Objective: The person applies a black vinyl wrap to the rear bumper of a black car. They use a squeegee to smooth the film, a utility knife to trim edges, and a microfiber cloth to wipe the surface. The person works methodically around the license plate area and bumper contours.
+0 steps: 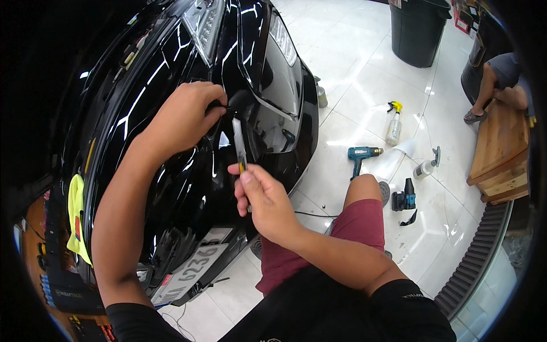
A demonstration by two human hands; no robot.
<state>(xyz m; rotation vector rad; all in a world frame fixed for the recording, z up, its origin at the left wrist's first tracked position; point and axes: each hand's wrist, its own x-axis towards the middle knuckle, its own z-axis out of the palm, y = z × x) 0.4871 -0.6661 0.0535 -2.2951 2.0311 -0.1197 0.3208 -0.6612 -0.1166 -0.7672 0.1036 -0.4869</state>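
In front of me stands the glossy black front of a car [159,74], with a headlight [206,31] at the top. My left hand [191,114] is closed in a pinch against the bodywork. A small dark bit shows at its fingertips, too dark against the paint to name. My right hand [265,199] grips a snap-off utility knife [239,149], fingers wrapped round its handle. The long blade points up and away from me, its tip just right of and below my left fingertips. I cannot tell whether the tip touches the car.
On the tiled floor at right are a teal heat gun [360,154], a yellow-topped spray bottle [394,128], another spray bottle [424,169] and a black-and-blue power tool [404,197]. Farther off are a dark bin [419,34], a wooden box [501,137] and another person's leg [484,91]. A yellow cloth [76,216] hangs at left.
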